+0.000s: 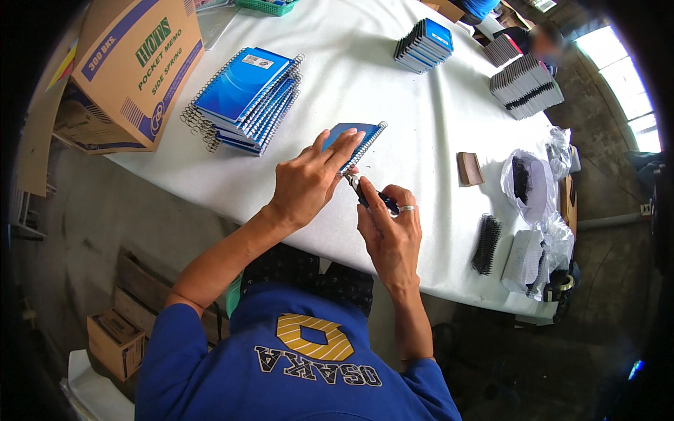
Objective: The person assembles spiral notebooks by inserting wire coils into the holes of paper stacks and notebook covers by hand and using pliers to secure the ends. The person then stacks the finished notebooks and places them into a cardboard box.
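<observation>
A small blue spiral notebook [333, 135] is held down near the front of the white-covered table by my left hand [302, 179], whose fingers lie across its cover. Its wire coil [373, 136] runs along the right edge. My right hand [393, 228] is closed around a pair of pliers [354, 184] with dark handles. The metal jaws meet the near end of the coil; whether they grip the wire is too small to tell. To the left of my hands rises a stack of blue spiral notebooks [235, 88], coils facing both ways.
A large cardboard box [133, 77] stands at the left. Another notebook stack [423, 48] sits farther off, with grey stacks [525, 88] near another person. At right lie a brown block [470, 169], black coils [486, 244] and plastic bags [523, 186]. A green basket [270, 7] is at the back.
</observation>
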Tool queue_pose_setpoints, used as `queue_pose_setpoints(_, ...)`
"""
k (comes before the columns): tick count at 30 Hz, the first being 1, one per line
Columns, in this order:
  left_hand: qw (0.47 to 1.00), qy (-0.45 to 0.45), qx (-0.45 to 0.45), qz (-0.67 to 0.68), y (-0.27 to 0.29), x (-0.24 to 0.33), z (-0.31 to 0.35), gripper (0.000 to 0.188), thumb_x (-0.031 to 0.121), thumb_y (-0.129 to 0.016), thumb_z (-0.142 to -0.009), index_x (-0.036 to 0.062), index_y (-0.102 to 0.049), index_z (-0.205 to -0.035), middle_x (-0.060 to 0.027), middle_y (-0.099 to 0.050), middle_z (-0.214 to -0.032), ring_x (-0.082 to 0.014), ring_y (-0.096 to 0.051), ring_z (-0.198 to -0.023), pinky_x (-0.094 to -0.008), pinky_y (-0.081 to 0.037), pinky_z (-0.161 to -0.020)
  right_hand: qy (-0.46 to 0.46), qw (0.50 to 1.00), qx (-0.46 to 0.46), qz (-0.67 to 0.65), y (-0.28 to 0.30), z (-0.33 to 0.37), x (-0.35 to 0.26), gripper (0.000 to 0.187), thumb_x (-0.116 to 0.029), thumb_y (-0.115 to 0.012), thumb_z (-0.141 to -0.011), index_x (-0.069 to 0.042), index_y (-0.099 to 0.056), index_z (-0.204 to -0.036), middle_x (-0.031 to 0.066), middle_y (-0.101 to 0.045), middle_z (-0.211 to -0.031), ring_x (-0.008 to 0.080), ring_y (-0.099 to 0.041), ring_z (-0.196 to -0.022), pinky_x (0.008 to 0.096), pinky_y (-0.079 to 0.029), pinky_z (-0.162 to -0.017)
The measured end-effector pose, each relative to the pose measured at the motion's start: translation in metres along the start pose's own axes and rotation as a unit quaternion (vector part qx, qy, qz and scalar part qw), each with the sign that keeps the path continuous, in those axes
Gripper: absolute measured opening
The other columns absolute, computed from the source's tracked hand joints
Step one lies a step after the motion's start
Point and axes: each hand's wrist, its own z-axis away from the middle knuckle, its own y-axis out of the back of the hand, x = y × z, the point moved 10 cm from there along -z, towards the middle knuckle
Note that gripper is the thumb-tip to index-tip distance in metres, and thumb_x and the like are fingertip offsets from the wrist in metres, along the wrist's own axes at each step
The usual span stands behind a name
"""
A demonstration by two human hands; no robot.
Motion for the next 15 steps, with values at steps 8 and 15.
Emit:
queue_pose_setpoints(8,0.995,-0.067,0.037,-0.070,0.028,0.012,-0.012,0.059,0.002,-0.067,-0.076,0.0210,-0.058,-0.131,0.0022,-0.058,-0.132,-0.0294,-0.060,-0.114,-0.0339,-0.055,-0.085,-0.218,0.825,-0.239,-0.463,-0.038,-0.004,0.033,0.033,-0.021,-0.051,-0.099,0.003,-0.059,-0.121,0.0096,-0.062,-0.088,0.0140,-0.059,-0.077,0.0277,-0.049,-0.069)
queue_pose_setpoints(15,0.979,-0.099,0.106,-0.140,0.119,-0.019,-0.063,0.052,0.007,-0.065,-0.081,0.0253,-0.059,-0.129,0.0035,-0.058,-0.132,-0.0254,-0.057,-0.121,-0.0363,-0.049,-0.098,-0.182,0.976,-0.115,-0.017,-0.027,0.006,0.134,0.034,-0.011,-0.062,-0.090,-0.005,-0.061,-0.124,0.0124,-0.059,-0.107,0.0233,-0.057,-0.097,0.0365,-0.048,-0.081)
